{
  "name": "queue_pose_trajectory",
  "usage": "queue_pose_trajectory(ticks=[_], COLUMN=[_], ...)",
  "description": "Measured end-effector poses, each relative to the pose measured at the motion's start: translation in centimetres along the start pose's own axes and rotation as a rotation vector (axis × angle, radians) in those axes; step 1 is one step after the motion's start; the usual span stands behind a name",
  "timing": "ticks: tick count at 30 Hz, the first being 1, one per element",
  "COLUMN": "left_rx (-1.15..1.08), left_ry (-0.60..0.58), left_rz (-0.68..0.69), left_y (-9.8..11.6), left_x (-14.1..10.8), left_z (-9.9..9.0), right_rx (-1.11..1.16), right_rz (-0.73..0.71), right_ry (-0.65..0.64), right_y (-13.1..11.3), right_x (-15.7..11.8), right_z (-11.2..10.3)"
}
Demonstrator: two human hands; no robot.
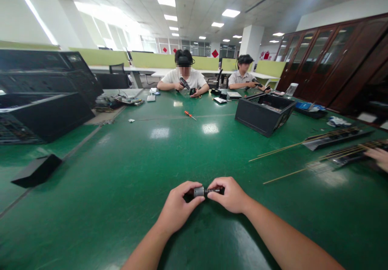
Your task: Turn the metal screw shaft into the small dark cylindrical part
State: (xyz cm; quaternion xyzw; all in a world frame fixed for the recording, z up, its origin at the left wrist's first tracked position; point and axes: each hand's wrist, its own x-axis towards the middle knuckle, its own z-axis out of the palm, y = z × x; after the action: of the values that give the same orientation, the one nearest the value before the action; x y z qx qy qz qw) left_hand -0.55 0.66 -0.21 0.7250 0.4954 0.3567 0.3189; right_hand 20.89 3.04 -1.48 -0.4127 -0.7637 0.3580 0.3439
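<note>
table (127, 169): green mat, our landmark; everything below sits on it.
stacked cases (42, 96): black computer housings, far left of the table, well apart from our hands.
open case (263, 113): black, lid off, right of table centre, beyond our hands.
co-workers: two people seated at the table's far edge, each holding a tool (details too small to tell); another person's hand (378, 157) at the right edge, on a black panel.
rods (283, 148): thin brass-coloured sticks lying right of centre, between the open case and us.
black bracket (36, 171): flat on the table, left side, near the stacked cases.
screwdriver (190, 115): orange handle, mid-table, far from us.
left hand (177, 207): near table edge, fingers curled around the dark end of the small part.
right hand (230, 195): just beside the left, fingertips pinching the part's other end.
small part (200, 191): silver cylinder with a dark shaft, held between both hands just above the table's near edge (whether it touches the mat we cannot tell).
</note>
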Motion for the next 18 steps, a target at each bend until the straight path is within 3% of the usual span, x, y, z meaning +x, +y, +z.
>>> queue_pose_trajectory(ticks=[18], left_rx=[0.03], left_ry=[0.015], left_rz=[0.004], left_y=[0.21], left_x=[0.05], left_z=[-0.14], right_rx=[-0.001], right_rz=[0.013], right_ry=[0.005], right_y=[-0.26], right_x=[0.01], right_z=[-0.09])
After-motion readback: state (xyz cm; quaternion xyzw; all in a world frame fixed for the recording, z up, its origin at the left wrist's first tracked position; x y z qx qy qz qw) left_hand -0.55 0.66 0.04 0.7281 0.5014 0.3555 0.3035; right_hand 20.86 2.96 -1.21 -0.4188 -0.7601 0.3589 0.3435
